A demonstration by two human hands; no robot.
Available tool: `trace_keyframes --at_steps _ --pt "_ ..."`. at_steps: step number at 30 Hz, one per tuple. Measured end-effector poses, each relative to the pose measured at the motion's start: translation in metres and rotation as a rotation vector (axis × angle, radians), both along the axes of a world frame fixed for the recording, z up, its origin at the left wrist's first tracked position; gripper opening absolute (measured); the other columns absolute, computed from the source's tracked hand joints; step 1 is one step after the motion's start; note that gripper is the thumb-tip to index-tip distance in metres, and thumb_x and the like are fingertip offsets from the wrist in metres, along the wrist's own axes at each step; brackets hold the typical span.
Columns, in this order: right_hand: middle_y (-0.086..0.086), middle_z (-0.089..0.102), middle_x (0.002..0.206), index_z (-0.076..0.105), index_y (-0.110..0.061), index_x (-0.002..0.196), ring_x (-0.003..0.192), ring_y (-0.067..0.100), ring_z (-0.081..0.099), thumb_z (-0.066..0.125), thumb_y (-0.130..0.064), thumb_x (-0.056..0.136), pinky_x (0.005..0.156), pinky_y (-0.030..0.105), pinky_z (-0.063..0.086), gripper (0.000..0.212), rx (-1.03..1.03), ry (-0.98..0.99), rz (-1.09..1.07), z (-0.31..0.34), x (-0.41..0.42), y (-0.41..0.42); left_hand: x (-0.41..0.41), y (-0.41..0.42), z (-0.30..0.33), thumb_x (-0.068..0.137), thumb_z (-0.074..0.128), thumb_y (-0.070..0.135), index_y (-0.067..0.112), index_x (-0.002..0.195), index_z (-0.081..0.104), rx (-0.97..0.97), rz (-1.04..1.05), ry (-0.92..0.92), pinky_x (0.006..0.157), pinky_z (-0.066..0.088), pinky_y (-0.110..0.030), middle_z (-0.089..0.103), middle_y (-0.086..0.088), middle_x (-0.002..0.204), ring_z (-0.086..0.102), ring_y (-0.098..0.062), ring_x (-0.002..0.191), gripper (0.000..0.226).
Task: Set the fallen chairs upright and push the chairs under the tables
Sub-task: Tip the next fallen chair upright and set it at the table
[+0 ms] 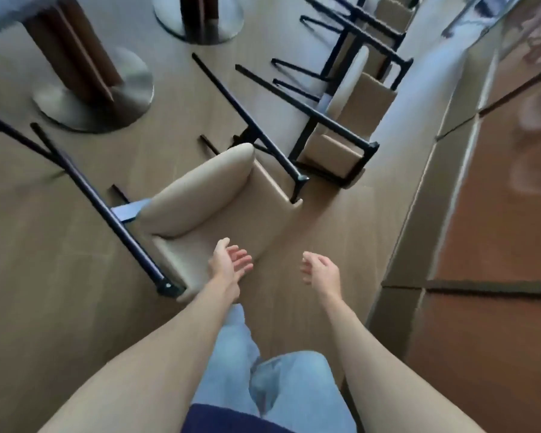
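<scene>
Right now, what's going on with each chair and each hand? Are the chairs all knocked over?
Near chair: fallen, lying on the floor, legs sticking out sideways.
Second chair: fallen too, just beyond the near one.
Far chairs: seem fallen too; blurred.
Left hand: open, fingers relaxed, holding nothing, over the near chair's seat.
Right hand: open, fingers loosely curled, holding nothing.
Table bases: standing upright.

You see soft, even indoor light with faint shadows. Motion blur smears everything far beyond your fingers [241, 260], worst at the right edge. Pale glare streaks the wall [425, 76] ahead. Wide-angle distortion bends the edges.
</scene>
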State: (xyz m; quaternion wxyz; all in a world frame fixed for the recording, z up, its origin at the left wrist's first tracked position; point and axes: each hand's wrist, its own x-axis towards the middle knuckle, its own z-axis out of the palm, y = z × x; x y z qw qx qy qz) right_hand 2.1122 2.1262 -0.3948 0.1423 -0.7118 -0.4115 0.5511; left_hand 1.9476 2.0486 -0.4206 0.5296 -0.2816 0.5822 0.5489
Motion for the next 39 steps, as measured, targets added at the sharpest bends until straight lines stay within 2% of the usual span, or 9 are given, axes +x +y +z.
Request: trace_keyframes --at_steps 2,7,12,17,21,25,28,32,39 --pt "0.003 0.064 0.086 0.065 -0.009 0.100 0.080 0.018 0.061 0.064 -0.017 0.094 0.068 0.032 0.048 0.010 -0.076 0.071 0.020 -0.017 -0.024 0.018 0.004 0.008 -0.006 0.100 0.049 0.036 0.011 0.084 0.054 0.003 0.172 -0.063 0.066 0.050 -0.035 0.060 -0.009 0.078 0.060 -0.025 0.069 0.030" --pt "0.004 0.069 0.094 0.066 -0.011 0.098 0.085 0.020 0.067 0.065 -0.019 0.094 0.074 0.033 0.053 0.009 -0.199 0.179 0.179 -0.080 -0.076 0.043 0.001 0.002 -0.063 0.099 0.055 0.037 0.010 0.093 0.056 -0.070 0.449 -0.098 0.073 0.053 -0.037 0.063 -0.010 0.086 0.062 -0.025 0.074 0.028" --pt "0.004 0.070 0.094 0.065 -0.006 0.114 0.088 0.019 0.069 0.073 -0.028 0.088 0.069 0.031 0.055 0.035 -0.378 0.098 0.324 -0.208 -0.080 0.048 0.028 -0.006 -0.181 0.095 0.065 0.037 0.003 0.129 0.047 -0.144 0.744 -0.152 0.078 0.056 -0.040 0.061 -0.017 0.103 0.064 -0.028 0.084 0.051" --pt "0.009 0.063 0.106 0.059 -0.004 0.114 0.102 0.025 0.064 0.073 -0.033 0.088 0.093 0.040 0.054 0.042 -0.599 0.077 0.261 -0.346 -0.066 0.041 0.070 0.026 -0.306 0.091 0.068 0.046 0.005 0.146 0.036 -0.147 0.977 -0.211 0.104 0.050 -0.045 0.054 -0.019 0.134 0.061 -0.033 0.119 0.076" --pt "0.010 0.061 0.102 0.056 -0.004 0.105 0.098 0.023 0.065 0.072 -0.033 0.089 0.097 0.036 0.052 0.036 -0.638 0.145 0.180 -0.437 -0.054 0.052 0.090 0.050 -0.404 0.089 0.067 0.053 0.005 0.124 0.048 -0.090 1.011 -0.218 0.098 0.052 -0.034 0.058 -0.013 0.119 0.065 -0.023 0.100 0.062" --pt "0.012 0.058 0.115 0.050 -0.005 0.124 0.102 0.022 0.061 0.072 -0.035 0.089 0.109 0.037 0.045 0.052 -0.630 0.123 0.197 -0.527 -0.031 0.069 0.105 0.050 -0.499 0.086 0.070 0.054 0.013 0.096 0.053 -0.108 0.982 -0.205 0.098 0.053 -0.035 0.059 -0.008 0.111 0.064 -0.021 0.094 0.045" --pt "0.016 0.053 0.136 0.040 0.001 0.142 0.102 0.018 0.062 0.074 -0.040 0.086 0.110 0.039 0.045 0.077 -0.621 0.096 0.198 -0.584 -0.019 0.079 0.112 0.041 -0.555 0.082 0.073 0.056 0.018 0.111 0.061 -0.150 0.932 -0.178 0.105 0.050 -0.038 0.061 -0.003 0.108 0.062 -0.018 0.090 0.049" --pt "0.006 0.051 0.141 0.041 -0.011 0.145 0.128 0.021 0.053 0.075 -0.051 0.079 0.108 0.040 0.046 0.084 -0.610 0.079 0.217 -0.641 -0.021 0.085 0.115 0.034 -0.614 0.081 0.074 0.056 0.020 0.131 0.062 -0.148 0.871 -0.133 0.105 0.050 -0.041 0.063 -0.004 0.133 0.061 -0.022 0.122 0.063" --pt "-0.001 0.066 0.130 0.058 -0.019 0.137 0.112 0.021 0.064 0.076 -0.053 0.062 0.104 0.046 0.050 0.084 -0.579 0.281 0.098 -0.694 -0.041 0.082 0.088 0.030 -0.667 0.057 0.080 0.048 0.027 0.143 0.051 0.018 1.060 -0.061 0.108 0.044 -0.045 0.064 0.001 0.135 0.058 -0.020 0.125 0.092"
